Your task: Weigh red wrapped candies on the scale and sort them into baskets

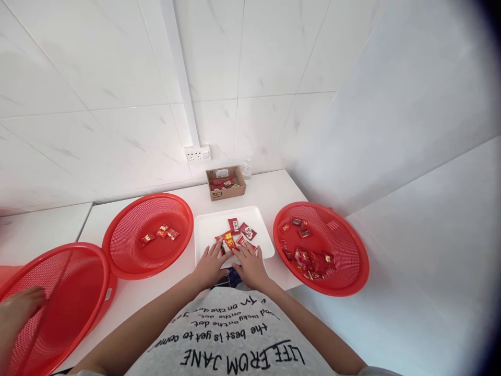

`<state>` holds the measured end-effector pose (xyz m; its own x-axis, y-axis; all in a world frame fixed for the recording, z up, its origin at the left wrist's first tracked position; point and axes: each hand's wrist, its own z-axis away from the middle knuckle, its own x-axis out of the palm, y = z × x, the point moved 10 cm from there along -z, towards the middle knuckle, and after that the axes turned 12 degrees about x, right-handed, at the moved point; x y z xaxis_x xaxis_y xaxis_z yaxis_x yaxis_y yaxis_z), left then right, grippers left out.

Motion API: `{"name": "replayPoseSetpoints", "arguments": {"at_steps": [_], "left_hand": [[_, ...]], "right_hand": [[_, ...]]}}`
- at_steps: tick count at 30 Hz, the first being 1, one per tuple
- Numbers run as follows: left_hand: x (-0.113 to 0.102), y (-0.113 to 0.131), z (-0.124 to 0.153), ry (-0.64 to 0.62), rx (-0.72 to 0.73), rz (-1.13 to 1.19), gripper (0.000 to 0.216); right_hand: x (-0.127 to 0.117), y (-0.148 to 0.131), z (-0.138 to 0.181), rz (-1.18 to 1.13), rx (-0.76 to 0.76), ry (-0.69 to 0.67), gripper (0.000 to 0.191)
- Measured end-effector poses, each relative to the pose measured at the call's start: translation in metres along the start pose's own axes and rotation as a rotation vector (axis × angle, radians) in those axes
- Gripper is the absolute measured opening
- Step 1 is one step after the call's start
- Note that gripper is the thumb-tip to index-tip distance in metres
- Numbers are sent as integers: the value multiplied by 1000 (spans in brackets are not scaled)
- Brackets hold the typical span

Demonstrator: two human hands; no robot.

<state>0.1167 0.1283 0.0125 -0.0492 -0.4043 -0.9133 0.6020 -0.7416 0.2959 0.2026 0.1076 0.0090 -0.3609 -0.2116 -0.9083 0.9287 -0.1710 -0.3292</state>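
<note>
Both my hands rest over the near edge of a white tray (204,223). My left hand (211,265) is open, its stretched fingers at the near side of a bright red packet with yellow print (228,239). Close beside it, my right hand (250,266) lies with fingers extended and apart, by the same packet and a red-and-white packet (246,243). I cannot tell how firmly the fingertips touch them. Farther up the tray are a dark red packet with a white label (234,225) and another tilted one (248,231). The fingers partly cover the nearest packets.
A red basket (362,245) on the right holds many small red packets. Left stands another red basket (110,245) with several packets. Another person's hand (23,308) reaches over a nearer red basket (102,292). Behind the tray are a cardboard box (229,194) of packets and a clear bottle (247,169).
</note>
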Motion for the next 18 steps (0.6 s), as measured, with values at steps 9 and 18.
{"name": "replayPoseSetpoints", "arguments": {"at_steps": [9, 18], "left_hand": [[5, -6, -4, 7, -55, 6, 65], [5, -15, 4, 138, -146, 150, 57]], "right_hand": [[-2, 6, -4, 20, -39, 2, 46], [-22, 27, -2, -147, -76, 78, 38]]}}
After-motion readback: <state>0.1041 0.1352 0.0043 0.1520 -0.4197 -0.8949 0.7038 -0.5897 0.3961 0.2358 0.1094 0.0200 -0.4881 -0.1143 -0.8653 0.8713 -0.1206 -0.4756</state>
